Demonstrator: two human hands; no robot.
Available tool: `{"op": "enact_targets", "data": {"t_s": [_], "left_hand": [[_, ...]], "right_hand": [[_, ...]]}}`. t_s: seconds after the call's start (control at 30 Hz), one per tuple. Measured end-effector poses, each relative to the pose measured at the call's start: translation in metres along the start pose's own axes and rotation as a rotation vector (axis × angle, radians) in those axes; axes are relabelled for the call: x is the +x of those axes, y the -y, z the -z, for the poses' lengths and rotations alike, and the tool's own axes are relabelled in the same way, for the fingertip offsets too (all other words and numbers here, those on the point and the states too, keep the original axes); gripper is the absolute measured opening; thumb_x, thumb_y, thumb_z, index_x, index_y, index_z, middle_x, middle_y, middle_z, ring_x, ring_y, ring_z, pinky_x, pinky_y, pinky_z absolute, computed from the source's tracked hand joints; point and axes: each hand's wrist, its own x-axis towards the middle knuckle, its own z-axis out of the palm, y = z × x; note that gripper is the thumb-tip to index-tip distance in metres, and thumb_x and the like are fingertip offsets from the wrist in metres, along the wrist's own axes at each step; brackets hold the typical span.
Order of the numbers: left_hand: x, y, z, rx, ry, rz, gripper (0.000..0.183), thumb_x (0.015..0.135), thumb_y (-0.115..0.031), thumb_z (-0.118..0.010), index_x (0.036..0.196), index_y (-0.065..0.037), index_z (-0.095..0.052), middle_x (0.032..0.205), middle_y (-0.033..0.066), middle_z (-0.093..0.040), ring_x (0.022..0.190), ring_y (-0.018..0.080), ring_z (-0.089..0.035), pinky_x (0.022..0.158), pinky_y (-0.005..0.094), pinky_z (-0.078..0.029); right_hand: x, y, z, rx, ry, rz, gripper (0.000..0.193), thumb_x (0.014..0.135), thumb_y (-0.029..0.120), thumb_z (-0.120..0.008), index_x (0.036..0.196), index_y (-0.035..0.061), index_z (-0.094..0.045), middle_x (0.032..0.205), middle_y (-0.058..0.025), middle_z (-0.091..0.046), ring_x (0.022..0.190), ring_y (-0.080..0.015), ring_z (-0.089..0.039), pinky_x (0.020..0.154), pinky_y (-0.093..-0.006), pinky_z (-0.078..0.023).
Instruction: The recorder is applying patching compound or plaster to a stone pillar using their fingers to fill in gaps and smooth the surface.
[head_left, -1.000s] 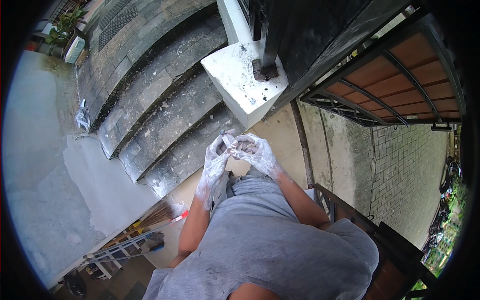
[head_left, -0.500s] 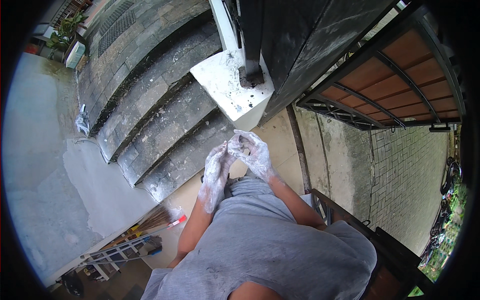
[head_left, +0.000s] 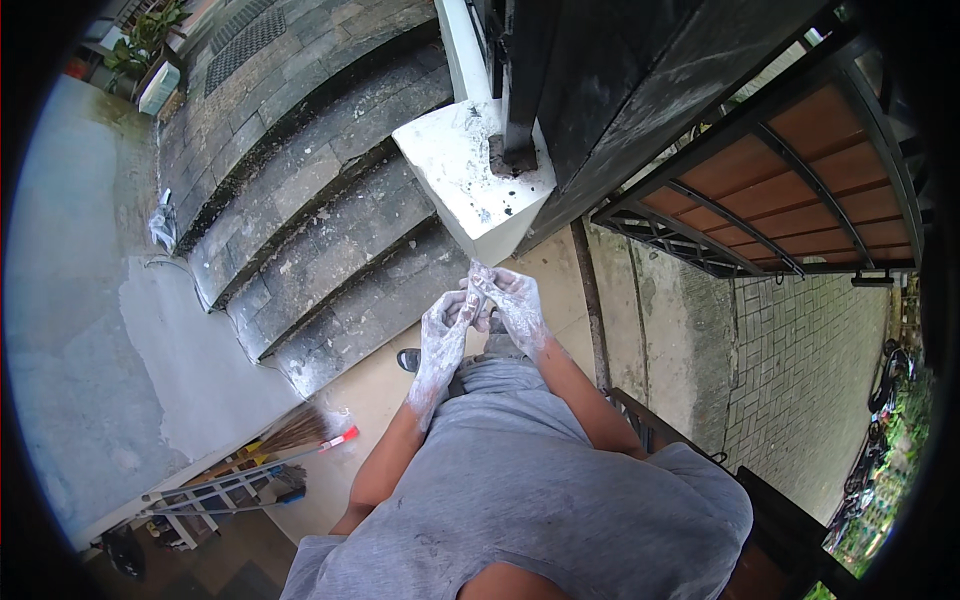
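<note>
My left hand (head_left: 445, 327) and my right hand (head_left: 515, 304) meet in front of my body, just below a white pillar base (head_left: 465, 165). Both are coated with white, powdery material up to the wrists. The right fingers are pinched together at the tips. Against them lie the bent left fingers, closed in towards the right hand. Anything small between the fingertips is hidden by the white coating.
Curved stone steps (head_left: 320, 215) rise at the left beside a grey patched wall (head_left: 190, 380). A broom (head_left: 305, 436) and a ladder (head_left: 205, 495) lie at the lower left. To the right stands a brown-panelled metal gate (head_left: 790, 185) over brick paving (head_left: 790, 370).
My fingers have come closer together, closing the gap seen between the hands. The right fingertips have gone from a loose curl to a pinch. The view has shifted slightly.
</note>
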Motion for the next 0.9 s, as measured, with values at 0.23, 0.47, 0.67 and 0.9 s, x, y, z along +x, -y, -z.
{"op": "enact_targets", "data": {"t_s": [0.23, 0.47, 0.67, 0.9], "left_hand": [[0.007, 0.001, -0.01, -0.046, -0.007, -0.035, 0.017, 0.095, -0.013, -0.058, 0.103, 0.002, -0.06, 0.085, 0.0042, -0.066, 0.073, 0.0078, -0.061, 0.063, 0.0213, -0.048], [0.014, 0.034, -0.004, -0.091, -0.014, 0.058, 0.012, 0.093, -0.012, -0.06, 0.102, -0.003, -0.057, 0.083, 0.0033, -0.065, 0.07, 0.0072, -0.06, 0.057, 0.0203, -0.047], [0.009, 0.066, 0.032, -0.106, -0.017, 0.057, 0.011, 0.093, -0.01, -0.059, 0.101, -0.002, -0.057, 0.079, 0.003, -0.063, 0.066, 0.0082, -0.06, 0.057, 0.0224, -0.048], [0.012, 0.068, 0.058, 0.056, -0.126, 0.105, 0.013, 0.094, -0.014, -0.06, 0.096, -0.002, -0.057, 0.069, 0.0034, -0.061, 0.057, 0.0094, -0.058, 0.053, 0.0228, -0.044]], "right_hand": [[-0.003, -0.006, -0.001, -0.083, 0.027, 0.041, 0.029, 0.091, 0.005, -0.061, 0.117, -0.0058, -0.059, 0.097, -0.0122, -0.069, 0.066, -0.0095, -0.061, 0.051, -0.0197, -0.047], [0.029, 0.04, 0.006, -0.532, -0.411, 0.245, 0.026, 0.091, 0.018, -0.066, 0.104, -0.0038, -0.068, 0.081, -0.0018, -0.065, 0.064, -0.0042, -0.056, 0.055, -0.0196, -0.046], [0.058, 0.057, 0.025, -1.191, -0.387, 0.652, 0.019, 0.085, 0.015, -0.07, 0.096, -0.0008, -0.071, 0.074, -0.0092, -0.067, 0.061, -0.0136, -0.059, 0.059, -0.0295, -0.047], [0.06, 0.058, 0.019, -1.322, -0.262, 0.739, 0.008, 0.083, 0.006, -0.066, 0.086, -0.0015, -0.067, 0.072, -0.0158, -0.059, 0.065, -0.0319, -0.058, 0.06, -0.0385, -0.046]]}}
